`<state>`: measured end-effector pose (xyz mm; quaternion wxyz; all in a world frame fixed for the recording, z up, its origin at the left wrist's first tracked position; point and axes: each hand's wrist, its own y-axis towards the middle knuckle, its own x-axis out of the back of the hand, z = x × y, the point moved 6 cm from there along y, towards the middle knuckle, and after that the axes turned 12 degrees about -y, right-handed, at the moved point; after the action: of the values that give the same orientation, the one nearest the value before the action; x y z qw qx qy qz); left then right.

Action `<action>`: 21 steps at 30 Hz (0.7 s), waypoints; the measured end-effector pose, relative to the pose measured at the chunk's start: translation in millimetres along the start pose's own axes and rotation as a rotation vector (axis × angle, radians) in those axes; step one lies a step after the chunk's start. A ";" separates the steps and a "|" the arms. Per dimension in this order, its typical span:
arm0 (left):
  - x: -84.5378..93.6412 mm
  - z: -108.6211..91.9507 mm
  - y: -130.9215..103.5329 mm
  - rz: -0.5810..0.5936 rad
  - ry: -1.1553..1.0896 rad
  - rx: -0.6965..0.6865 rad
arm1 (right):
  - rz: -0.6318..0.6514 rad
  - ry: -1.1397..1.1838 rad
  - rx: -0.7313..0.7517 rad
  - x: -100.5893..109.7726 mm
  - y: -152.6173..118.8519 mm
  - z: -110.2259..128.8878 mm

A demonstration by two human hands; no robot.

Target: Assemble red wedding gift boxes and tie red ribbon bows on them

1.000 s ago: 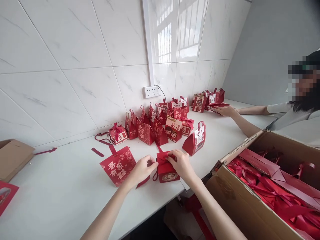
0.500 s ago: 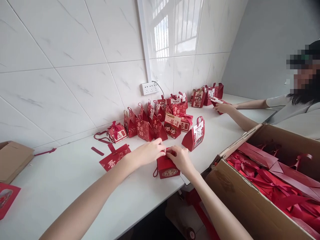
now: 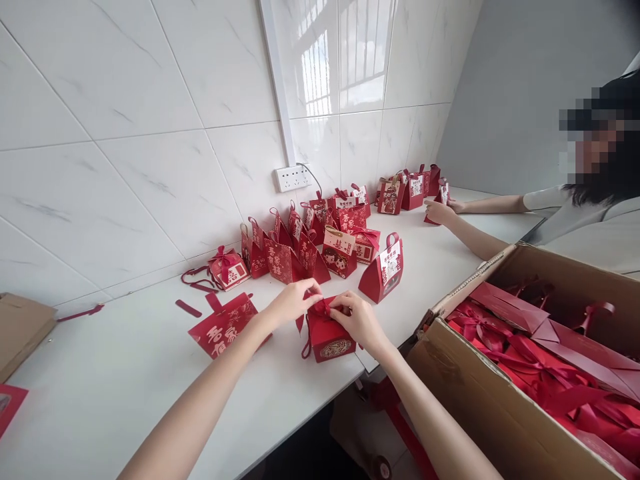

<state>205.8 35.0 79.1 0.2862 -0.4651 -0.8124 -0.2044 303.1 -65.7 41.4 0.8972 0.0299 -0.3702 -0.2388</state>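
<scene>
A small red gift box [image 3: 330, 337] with a patterned oval on its front stands near the front edge of the white table [image 3: 125, 373]. On its top is a dark red ribbon bow [image 3: 320, 308]. My left hand [image 3: 295, 300] pinches the ribbon from the left, and my right hand [image 3: 353, 312] pinches it from the right. A ribbon loop hangs at the box's left side. Left of my left hand lies a flat red box [image 3: 225, 327] with white characters. An upright red box [image 3: 384, 270] with a white label stands behind my right hand.
Several finished-looking red gift boxes [image 3: 285, 257] stand along the tiled wall. A cardboard carton [image 3: 465, 380] of red ribboned boxes is at right. Across the table, a co-worker's hand [image 3: 440, 213] touches another box. A brown carton [image 3: 23, 327] sits at far left.
A bow now shows on the box top between my hands, which have moved slightly apart. The co-worker's box has gone from lying tilted to upright. The view has shifted slightly.
</scene>
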 end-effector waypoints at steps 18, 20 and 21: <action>-18.9 6.6 -25.4 -0.148 -0.083 -0.119 | -0.069 0.102 -0.007 0.7 -1.3 -0.9; -21.2 2.4 -29.9 -0.144 -0.050 -0.154 | -0.072 0.087 -0.015 0.5 -1.5 -0.2; -22.6 1.5 -31.5 -0.142 -0.051 -0.153 | -0.075 0.078 -0.020 0.5 -1.7 0.2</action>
<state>187.0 6.2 61.1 0.2140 -0.4320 -0.8323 -0.2734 302.5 -67.4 41.5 0.9018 0.0441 -0.3311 -0.2744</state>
